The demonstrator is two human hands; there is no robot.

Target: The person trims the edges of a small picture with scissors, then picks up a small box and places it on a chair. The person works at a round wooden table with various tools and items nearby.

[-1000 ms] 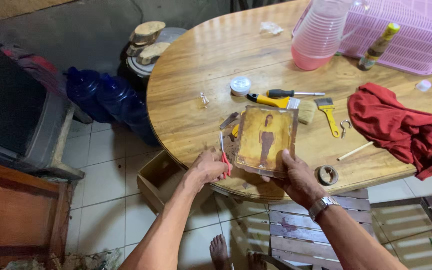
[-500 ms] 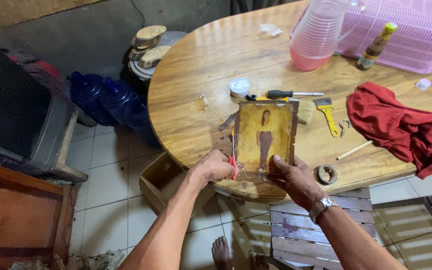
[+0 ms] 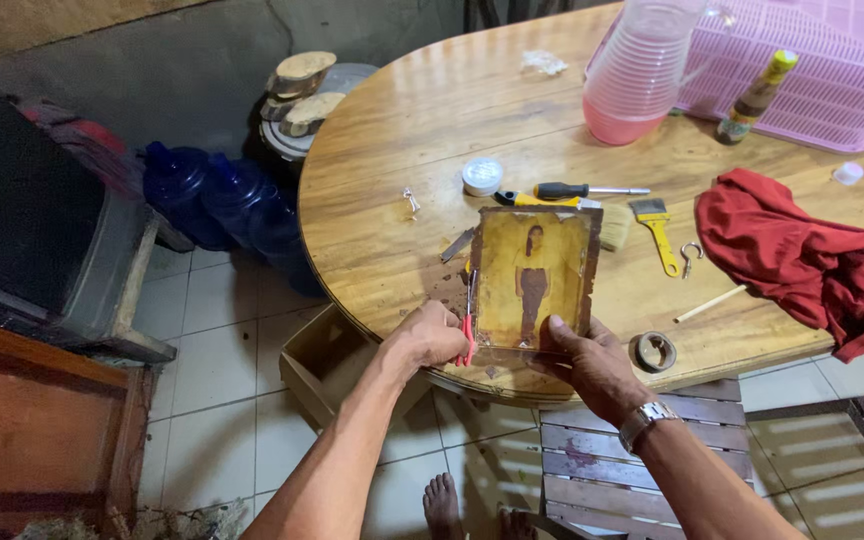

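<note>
Partly hidden, both hands (image 3: 432,338) (image 3: 584,358) grip the stained picture (image 3: 532,275); red-handled tool (image 3: 468,335) mostly covered.

Both forearms are bare, no sleeves; a metal-link wristwatch (image 3: 645,420), seemingly silver, circles the right wrist; feet bare.

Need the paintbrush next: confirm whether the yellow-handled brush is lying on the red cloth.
No. The yellow-handled brush lies on the bare wooden table, left of the red cloth and clear of it.
</note>
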